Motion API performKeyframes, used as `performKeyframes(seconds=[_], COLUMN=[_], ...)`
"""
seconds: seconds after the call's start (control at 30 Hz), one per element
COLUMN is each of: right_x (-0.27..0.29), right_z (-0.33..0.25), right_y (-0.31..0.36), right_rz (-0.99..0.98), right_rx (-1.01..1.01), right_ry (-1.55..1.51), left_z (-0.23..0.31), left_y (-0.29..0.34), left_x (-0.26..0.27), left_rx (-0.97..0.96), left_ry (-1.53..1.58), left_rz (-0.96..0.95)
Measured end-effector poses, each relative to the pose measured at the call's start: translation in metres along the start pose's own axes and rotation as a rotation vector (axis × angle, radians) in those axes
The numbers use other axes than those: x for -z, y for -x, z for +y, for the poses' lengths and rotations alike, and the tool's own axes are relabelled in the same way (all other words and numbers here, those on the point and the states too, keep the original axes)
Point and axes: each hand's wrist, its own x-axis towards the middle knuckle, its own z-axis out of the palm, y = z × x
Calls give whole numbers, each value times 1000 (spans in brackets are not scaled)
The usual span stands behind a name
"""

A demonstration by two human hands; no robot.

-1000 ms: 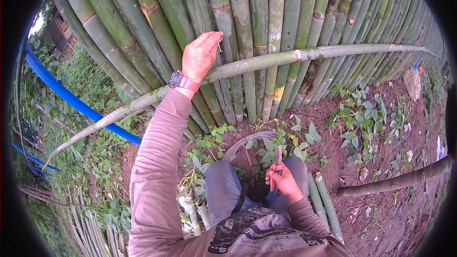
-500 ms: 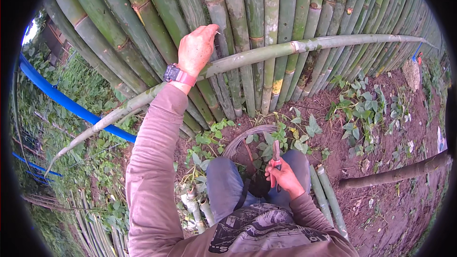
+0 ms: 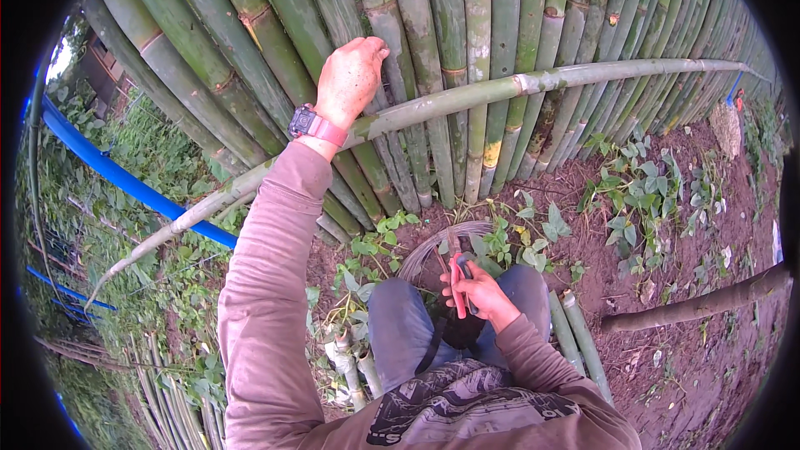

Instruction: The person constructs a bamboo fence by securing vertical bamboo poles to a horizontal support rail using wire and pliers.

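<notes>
My left hand (image 3: 352, 75) reaches up to the wall of upright green bamboo poles (image 3: 454, 50), just above a long horizontal bamboo pole (image 3: 442, 102). Its fingers are closed in a pinch against the poles; what they hold, if anything, is hidden. Low between my knees, my right hand (image 3: 482, 292) is closed around pliers (image 3: 457, 285) with red and dark handles, which stand apart. The plier jaws point up and away from me. Beyond them a coil of thin wire (image 3: 421, 252) lies on the ground among leaves.
A blue pipe (image 3: 125, 179) arches at left behind the horizontal pole. Cut bamboo pieces (image 3: 587, 346) lie beside my right knee, and more (image 3: 346, 367) by my left. A brown log (image 3: 696, 304) lies at right on the soil. Leafy vines (image 3: 637, 200) grow along the wall's foot.
My right hand has shifted slightly left, and the pliers have turned in it so that their handles show spread. My left hand stays at the poles, its wrist slightly turned.
</notes>
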Motion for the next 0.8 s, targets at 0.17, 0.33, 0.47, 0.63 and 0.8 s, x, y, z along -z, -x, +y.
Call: performKeyframes(seconds=[0.17, 0.33, 0.47, 0.63, 0.8], right_x=[-12, -26, -45, -43, -65], right_z=[-28, -76, -111, -122, -121], right_y=[-15, -75, -106, -134, -119], right_rz=[-46, -81, -82, -19, 115], right_rx=[-57, 72, 91, 184, 171], right_ry=[9, 230, 256, 417, 407], left_z=[4, 10, 4, 9, 6], left_y=[-4, -9, -9, -13, -9], left_x=[6, 7, 6, 1, 3], left_rx=[74, 90, 73, 72, 74], left_ry=[-26, -71, -74, -69, -80], left_rz=[-76, -132, -132, -143, -154])
